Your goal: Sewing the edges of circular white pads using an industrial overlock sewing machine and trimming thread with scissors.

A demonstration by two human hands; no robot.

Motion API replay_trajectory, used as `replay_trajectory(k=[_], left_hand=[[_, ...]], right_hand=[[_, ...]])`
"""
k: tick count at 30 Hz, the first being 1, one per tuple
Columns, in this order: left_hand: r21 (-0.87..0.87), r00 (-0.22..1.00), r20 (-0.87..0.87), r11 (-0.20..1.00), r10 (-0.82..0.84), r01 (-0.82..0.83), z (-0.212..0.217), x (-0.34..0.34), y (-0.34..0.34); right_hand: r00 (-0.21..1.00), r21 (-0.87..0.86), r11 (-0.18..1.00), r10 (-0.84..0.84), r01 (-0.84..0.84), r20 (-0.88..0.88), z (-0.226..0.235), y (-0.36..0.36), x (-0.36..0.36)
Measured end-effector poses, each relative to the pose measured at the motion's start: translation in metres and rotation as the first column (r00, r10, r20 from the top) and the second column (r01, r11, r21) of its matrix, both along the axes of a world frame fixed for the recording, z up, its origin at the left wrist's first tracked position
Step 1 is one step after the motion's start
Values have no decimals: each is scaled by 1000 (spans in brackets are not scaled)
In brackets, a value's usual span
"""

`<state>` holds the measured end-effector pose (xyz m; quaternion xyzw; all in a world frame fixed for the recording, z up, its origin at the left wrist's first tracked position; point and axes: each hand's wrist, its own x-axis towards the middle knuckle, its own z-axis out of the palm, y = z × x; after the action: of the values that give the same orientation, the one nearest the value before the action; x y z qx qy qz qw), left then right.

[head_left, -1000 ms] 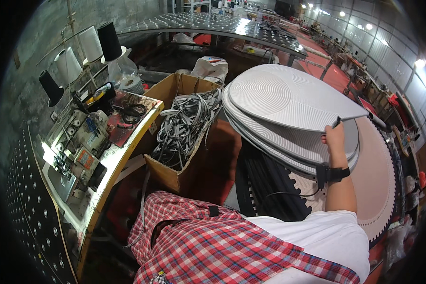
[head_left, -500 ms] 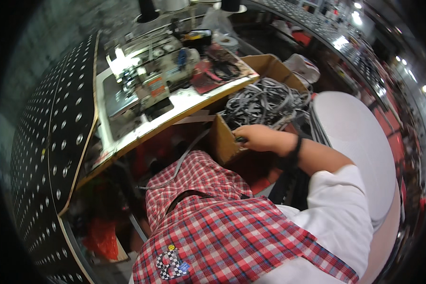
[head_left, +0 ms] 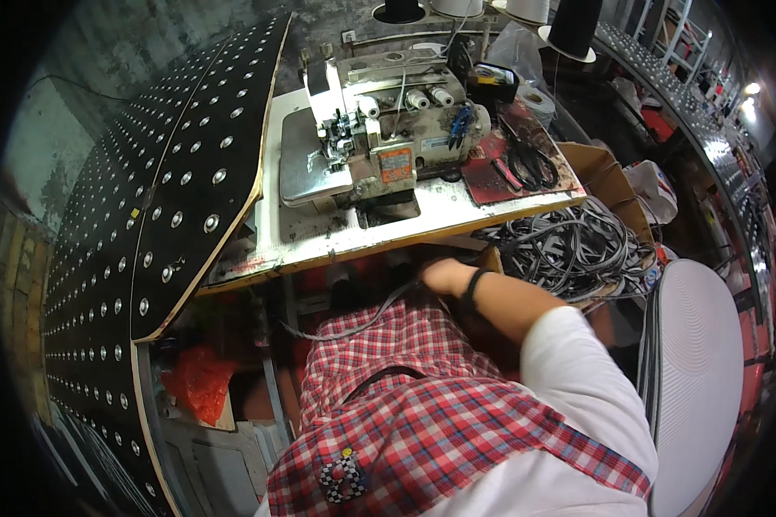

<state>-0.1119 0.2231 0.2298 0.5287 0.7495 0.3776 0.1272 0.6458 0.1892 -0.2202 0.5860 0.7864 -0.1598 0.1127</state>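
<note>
Panel (head_left: 103, 258) of black colour, with rows of shiny metal studs, takes the left side. Beside it is the white-topped desk (head_left: 483, 217), which carries a sewing machine (head_left: 431, 142). A pile of grey pads (head_left: 698, 370) with rounded ends is at the right. Between the desk and the pads there is a cardboard box (head_left: 588, 162), full of tangled grey strips (head_left: 569, 250).

The right hand (head_left: 447, 276) is near the box, just below the front edge of the desk; the left hand is out of view. One grey strip (head_left: 353, 330) lies curved across the checked apron (head_left: 405, 422), and its upper end reaches close to the right fingers. The fingertips are hidden, so I cannot tell how far open the grip is, or whether it has hold of this strip. In my opinion, the strip is best handled flat and without twist, away from the box corner.

An orange label (head_left: 397, 165) is on the machine, and faint red printing (head_left: 248, 264) on the desk; both are too small for reading safely.
</note>
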Motion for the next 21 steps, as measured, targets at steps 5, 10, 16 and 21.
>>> replay_trajectory(k=[5,10,16,21], left_hand=[[19,997,77,1000,-7,6,1,17,35],[49,986,159,998,-51,43,1,27,75],[110,921,295,966,-255,233,-65,206,164],[323,519,580,763,-627,560,-117,394,136]], right_hand=[[994,404,910,111,-97,-12,175,-68,83],[689,335,827,-562,452,458,201,-157,225],[701,258,740,-671,621,241,212,-137,165],[745,-196,918,-394,343,-538,208,-60,1]])
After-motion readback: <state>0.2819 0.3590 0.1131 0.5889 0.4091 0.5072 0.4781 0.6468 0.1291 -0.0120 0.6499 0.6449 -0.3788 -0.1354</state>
